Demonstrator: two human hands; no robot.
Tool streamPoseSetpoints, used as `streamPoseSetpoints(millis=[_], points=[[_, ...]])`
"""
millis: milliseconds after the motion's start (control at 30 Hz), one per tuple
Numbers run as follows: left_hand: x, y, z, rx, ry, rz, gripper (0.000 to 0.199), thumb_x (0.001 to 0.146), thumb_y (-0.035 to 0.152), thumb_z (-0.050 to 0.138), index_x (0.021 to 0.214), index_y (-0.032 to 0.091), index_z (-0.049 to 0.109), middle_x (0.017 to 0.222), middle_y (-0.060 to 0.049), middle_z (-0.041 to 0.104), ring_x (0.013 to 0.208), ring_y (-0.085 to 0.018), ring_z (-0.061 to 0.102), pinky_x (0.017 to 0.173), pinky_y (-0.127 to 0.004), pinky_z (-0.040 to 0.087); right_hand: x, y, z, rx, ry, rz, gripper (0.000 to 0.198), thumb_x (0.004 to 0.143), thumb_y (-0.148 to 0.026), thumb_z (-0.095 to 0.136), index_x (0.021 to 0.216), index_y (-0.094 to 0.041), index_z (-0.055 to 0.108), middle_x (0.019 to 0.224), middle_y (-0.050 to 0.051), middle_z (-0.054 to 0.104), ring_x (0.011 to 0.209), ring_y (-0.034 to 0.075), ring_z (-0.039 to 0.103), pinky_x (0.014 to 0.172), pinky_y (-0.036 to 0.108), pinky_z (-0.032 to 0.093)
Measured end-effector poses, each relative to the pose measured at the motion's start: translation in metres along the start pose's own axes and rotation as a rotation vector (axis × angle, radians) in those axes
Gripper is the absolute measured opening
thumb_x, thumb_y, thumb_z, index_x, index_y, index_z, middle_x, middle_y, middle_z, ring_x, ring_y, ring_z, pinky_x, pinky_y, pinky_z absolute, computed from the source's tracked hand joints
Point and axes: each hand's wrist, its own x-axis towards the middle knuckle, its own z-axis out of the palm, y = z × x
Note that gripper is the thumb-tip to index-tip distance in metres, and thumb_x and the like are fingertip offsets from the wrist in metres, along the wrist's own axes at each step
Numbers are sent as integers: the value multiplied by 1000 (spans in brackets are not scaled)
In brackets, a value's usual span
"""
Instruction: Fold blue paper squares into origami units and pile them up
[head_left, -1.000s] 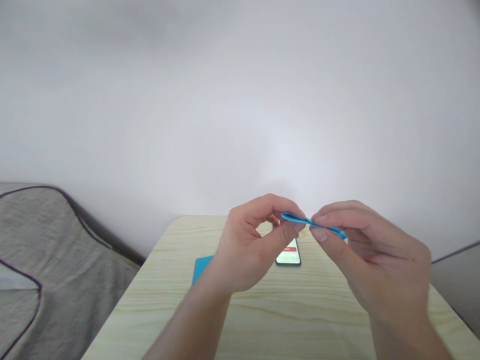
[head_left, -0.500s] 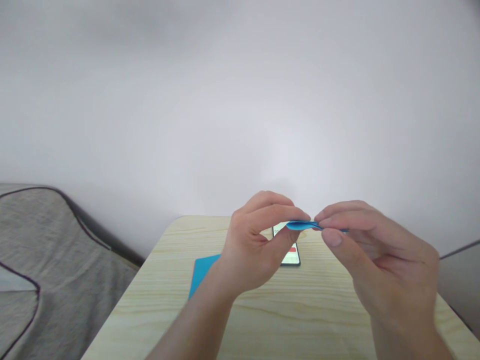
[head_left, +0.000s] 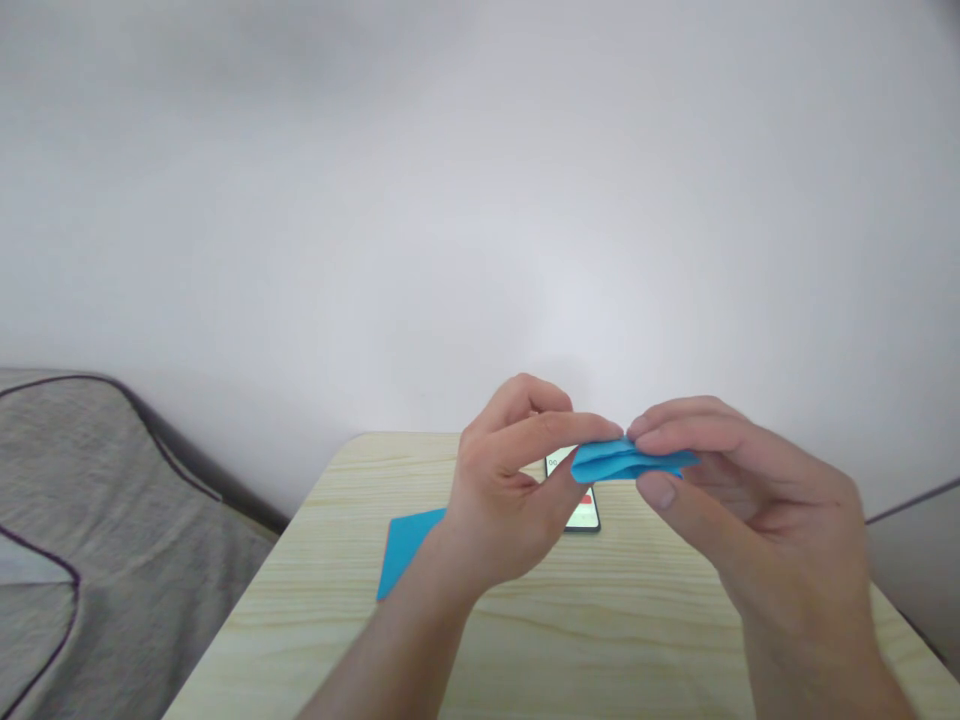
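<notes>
A small piece of folded blue paper [head_left: 622, 462] is held up above the table between my two hands, its layered edge facing me and slightly parted. My left hand [head_left: 517, 490] pinches its left end, index finger on top and thumb underneath, the thumb tip hidden behind the paper. On the other side, my right hand [head_left: 772, 520] grips it with fingertips on the upper edge and the thumb at the lower edge. Some of the paper's right end lies in front of the right fingers.
Flat blue paper [head_left: 409, 545] lies on the light wooden table [head_left: 337, 640], partly covered by my left forearm. Behind the hands is a phone [head_left: 585, 515] with a lit screen. Grey fabric [head_left: 150, 580] edged with dark piping is at left; a white wall [head_left: 450, 220] rises behind.
The folded paper has tilted, so more of its face and layers show, and its layers have spread apart. Both hands keep hold, with the right thumb slightly lower.
</notes>
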Motion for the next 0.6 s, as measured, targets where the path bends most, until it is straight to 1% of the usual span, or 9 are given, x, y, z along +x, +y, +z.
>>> streamPoseSetpoints(millis=[100,233,300,400,467,600], points=[[-1,0,2,-41,2,-1,19,87,17,76,104,25,82,90,-6,70,80,-16,65,71,-28,55,0,4,-3,76,-45,50,19,86,-10,75,95,-26,79,107,7,68,98,22,65,79,35,60],[-3,0,4,-138,-28,-15,19,89,17,73,105,25,82,94,-7,75,86,-19,68,78,-32,57,1,6,-8,161,-83,160,19,84,-13,77,96,-28,79,113,6,64,100,23,64,76,35,59],[-5,0,4,-166,-25,-27,19,90,19,73,106,26,81,96,-7,76,88,-20,68,79,-33,57,1,5,-9,180,-105,185,20,85,-14,77,98,-29,79,109,6,64,95,21,64,73,33,58],[-5,-1,5,-186,-13,-47,19,89,20,75,106,26,81,99,-7,77,90,-21,69,79,-34,57,1,1,-9,191,-128,192,21,87,-14,76,101,-29,79,95,3,68,84,18,64,67,30,56],[-5,-2,6,-202,-14,-52,20,88,20,75,107,26,80,100,-8,77,92,-21,68,81,-34,57,0,0,-8,189,-116,193,21,86,-14,77,100,-29,79,90,2,70,80,16,65,65,29,56],[-6,0,8,-239,-63,-46,28,86,16,77,112,24,77,105,-7,75,97,-21,67,86,-35,55,-5,1,-7,172,-44,190,17,85,-14,79,96,-28,79,92,2,73,80,16,67,64,27,56]])
